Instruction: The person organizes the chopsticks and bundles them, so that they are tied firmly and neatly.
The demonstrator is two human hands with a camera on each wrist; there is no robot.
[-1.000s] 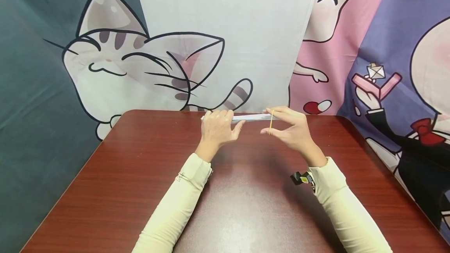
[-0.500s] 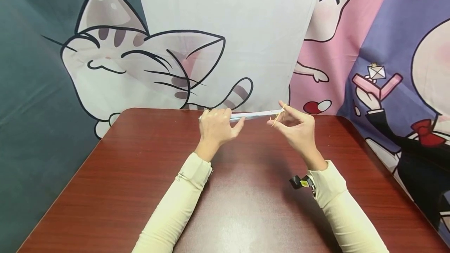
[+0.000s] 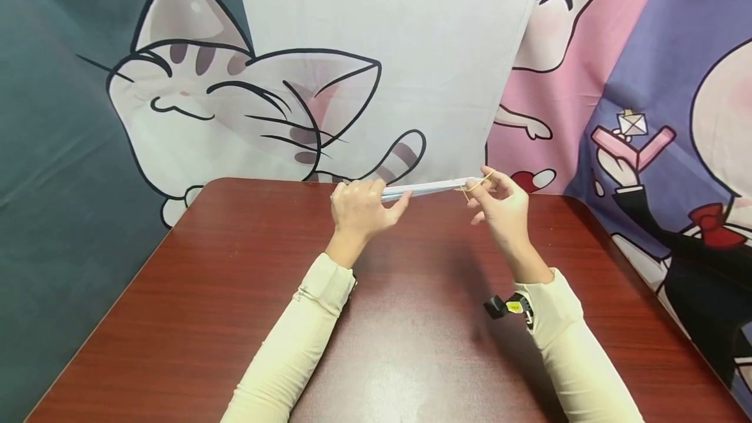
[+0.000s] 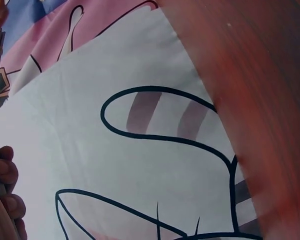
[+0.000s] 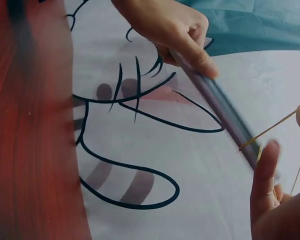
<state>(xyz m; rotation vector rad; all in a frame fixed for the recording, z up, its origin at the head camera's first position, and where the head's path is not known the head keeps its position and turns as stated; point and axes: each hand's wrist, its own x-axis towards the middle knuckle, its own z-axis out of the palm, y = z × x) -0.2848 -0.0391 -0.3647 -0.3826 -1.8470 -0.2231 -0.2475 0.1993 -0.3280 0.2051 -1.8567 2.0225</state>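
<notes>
My left hand (image 3: 358,207) grips one end of a thin whitish-blue stack (image 3: 423,188), seen edge-on and perhaps of paper. Its fingers lie over the far side and the thumb is along the near edge. A yellow rubber band (image 5: 270,131) loops round the other end of the stack and is stretched out to my right hand (image 3: 508,214). The right thumb and fingers hold the stretched band close to that end. In the right wrist view the thumb and band partly hide the stack's tip. The left wrist view catches only the fingers (image 4: 5,172) and a narrow strip of stack.
Both hands are above a reddish-brown table (image 3: 205,318), near its far edge. Behind it hangs a cloth backdrop (image 3: 446,51) printed with a cartoon cat and figures. A small black device (image 3: 505,306) sits on the right wrist.
The right hand has moved slightly right and up, its fingers drawing closer together. The band, at first upright between finger and thumb, is now twisted and stretched at the stack's end. The left hand keeps its grip.
</notes>
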